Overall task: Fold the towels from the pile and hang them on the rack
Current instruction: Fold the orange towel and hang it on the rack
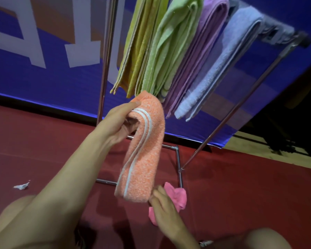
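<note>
A: Where does the orange towel (144,148) stand right now?

B: Folded into a long strip and held up in the air, just below the towels already on the rack (239,103). The left hand (118,123) has its top end, thumb laid along the upper fold and fingers curled underneath. The right hand (162,203) pinches the bottom corner, down over the red floor mat (241,186).

A: So both hands are closed on it. What makes the hang go well?

B: I'd keep that light tension between top and bottom so the layers stay aligned and the white stripes run straight. Then lift it high enough to clear the bar before draping, and let the halves fall to even lengths.

A: Which spot?

B: The yellow towel (133,51), green towel (169,51), purple towel (201,56) and blue towel (223,69) hang side by side. Free bar seems to lie left of the yellow one, though the top of the rack is out of view, so I cannot tell for sure.

A: And the pink cloth (176,196)?

B: Lying crumpled on the mat behind the right hand, near the rack's foot. Probably next.
</note>
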The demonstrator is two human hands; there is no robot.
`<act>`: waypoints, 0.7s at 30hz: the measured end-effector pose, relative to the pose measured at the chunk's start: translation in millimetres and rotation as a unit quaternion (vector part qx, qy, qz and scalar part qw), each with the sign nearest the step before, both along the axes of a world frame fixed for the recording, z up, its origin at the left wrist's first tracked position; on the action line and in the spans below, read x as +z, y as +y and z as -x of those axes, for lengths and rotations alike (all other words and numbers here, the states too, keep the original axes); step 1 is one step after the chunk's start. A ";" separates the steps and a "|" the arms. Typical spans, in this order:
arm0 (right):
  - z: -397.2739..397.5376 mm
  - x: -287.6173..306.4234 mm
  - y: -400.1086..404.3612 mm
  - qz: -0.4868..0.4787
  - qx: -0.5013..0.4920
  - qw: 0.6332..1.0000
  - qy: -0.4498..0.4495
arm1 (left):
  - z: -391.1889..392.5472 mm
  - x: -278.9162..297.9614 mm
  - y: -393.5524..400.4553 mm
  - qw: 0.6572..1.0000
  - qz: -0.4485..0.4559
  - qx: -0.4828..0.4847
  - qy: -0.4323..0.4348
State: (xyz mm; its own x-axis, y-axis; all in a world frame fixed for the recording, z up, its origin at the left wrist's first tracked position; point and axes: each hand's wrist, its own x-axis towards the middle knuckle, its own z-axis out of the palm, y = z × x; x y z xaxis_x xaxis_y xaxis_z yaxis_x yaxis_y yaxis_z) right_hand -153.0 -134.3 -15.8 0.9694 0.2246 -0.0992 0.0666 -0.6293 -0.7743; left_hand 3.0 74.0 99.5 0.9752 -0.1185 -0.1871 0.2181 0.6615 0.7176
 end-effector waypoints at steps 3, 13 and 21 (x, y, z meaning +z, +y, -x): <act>4.8 0.3 -20.6 0.031 0.038 0.999 0.020 | -5.3 -0.2 7.4 0.999 0.006 0.044 0.012; -64.6 146.9 -137.1 -0.071 -0.138 0.985 -0.076 | -19.5 -12.5 28.7 0.993 -0.074 0.087 0.043; -157.0 334.6 -146.5 -0.122 -0.159 0.970 -0.136 | -15.9 -30.6 -41.6 0.977 -0.198 -0.066 0.045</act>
